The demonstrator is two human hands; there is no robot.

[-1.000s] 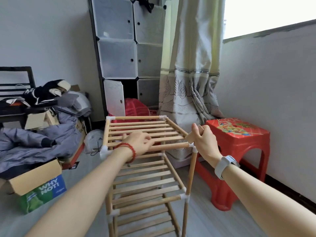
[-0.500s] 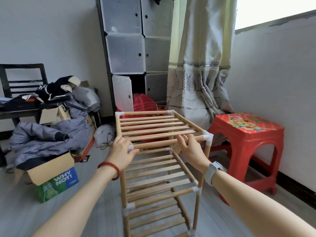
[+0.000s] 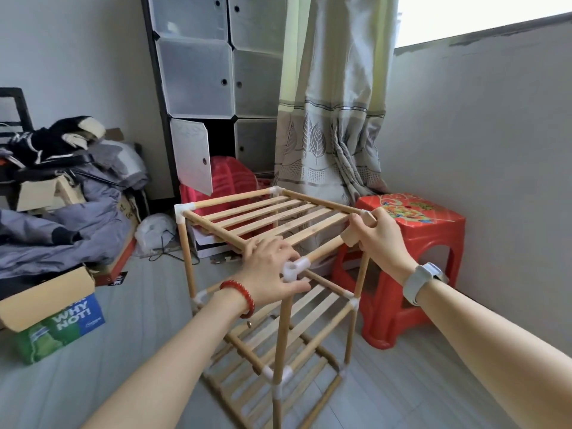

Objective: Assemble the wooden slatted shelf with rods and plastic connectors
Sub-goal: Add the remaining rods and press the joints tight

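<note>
A: What has changed for us?

B: Half a second ago the shelf point(image 3: 272, 218) faced us square; now it sits turned, a near corner toward us, beside the red stool point(image 3: 411, 243). All tiers look joined, so we judge it nearly finished.

A: And our hands?

B: Our left hand point(image 3: 269, 270) lies over the near white connector point(image 3: 295, 269), fingers curled on the top rail. Our right hand point(image 3: 379, 239) grips the far right corner, fingers wrapped over it.
</note>
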